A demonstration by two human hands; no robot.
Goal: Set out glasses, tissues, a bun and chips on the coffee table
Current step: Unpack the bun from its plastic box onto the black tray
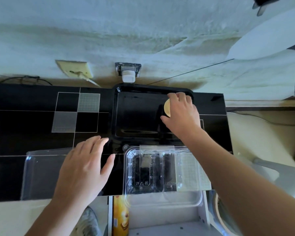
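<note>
The fingers (173, 96) of the right hand (180, 113) were curled round a pale round bun (167, 109), thumb on its near side and the others over its far edge; only a crescent of the bun showed beside the palm; whether it touched the surface beneath I could not tell. The bun sat over the right part of a glossy black tray (136, 114), near its far right corner; the tray lay on the black coffee table (32, 120), whose top bore a pattern of thin white lines and grey squares.

The left hand (85, 166) was spread, fingers straight and slightly apart, palm down over the near left part of the table; it gripped nothing; beneath it lay a flat clear plastic lid (39, 174), though whether the palm pressed on it I could not tell. Just beside that hand, at the table's near edge, stood an open clear plastic container (160, 169), partly under the right forearm; it jutted a little past the edge.

Below the table's edge a yellow chips can (120, 217) stood in a white box (169, 217), touching its left wall. Behind the table ran a pale wall with a cream outlet plate (75, 69) and a white plug (128, 76); a thin dark cable (24, 79) lay at the far left.
</note>
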